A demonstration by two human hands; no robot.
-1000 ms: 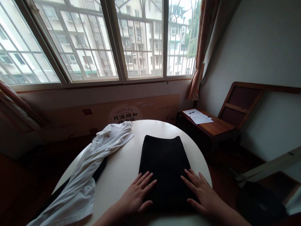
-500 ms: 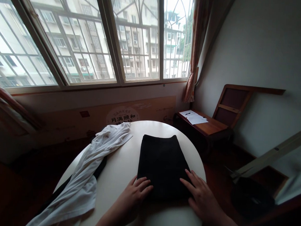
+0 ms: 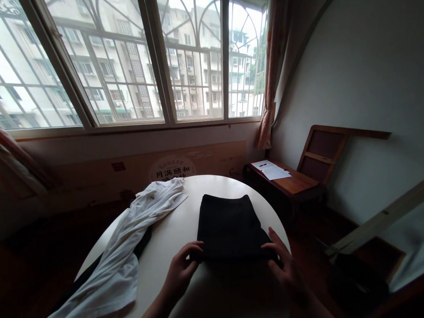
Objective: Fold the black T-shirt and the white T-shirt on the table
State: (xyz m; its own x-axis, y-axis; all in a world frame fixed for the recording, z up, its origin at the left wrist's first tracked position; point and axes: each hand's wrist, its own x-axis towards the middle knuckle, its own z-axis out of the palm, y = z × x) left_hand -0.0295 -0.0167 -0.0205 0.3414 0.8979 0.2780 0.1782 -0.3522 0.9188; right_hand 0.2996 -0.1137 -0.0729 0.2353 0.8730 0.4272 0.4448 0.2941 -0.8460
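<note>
Hands at work on a folded black garment (image 3: 230,227) lying on the right half of a round white table (image 3: 181,232) below a wide barred window (image 3: 132,59). The left hand (image 3: 182,271) curls at the garment's near left corner, fingers bent over the top of the cloth and thumb at the edge, pinching the fold. The right hand (image 3: 283,263) takes the near right corner the same way, fingers laid along the side edge and closed on the fabric. Both hands sit at the near edge of the garment, well apart from each other, with the dark cloth stretched between them; its far edge points toward the window. To the left on the same table a rumpled white shirt (image 3: 125,253) trails from near the far rim down toward the near left edge, clear of the black piece, with a strip of dark cloth showing beneath it. Against the wall under the window stands a tan board with printed characters (image 3: 173,169). To the right, a low wooden side table (image 3: 294,182) carries sheets of paper (image 3: 272,170), and a wooden frame (image 3: 323,153) leans on the wall behind it. A patterned curtain (image 3: 270,87) hangs at the window's right end.
</note>
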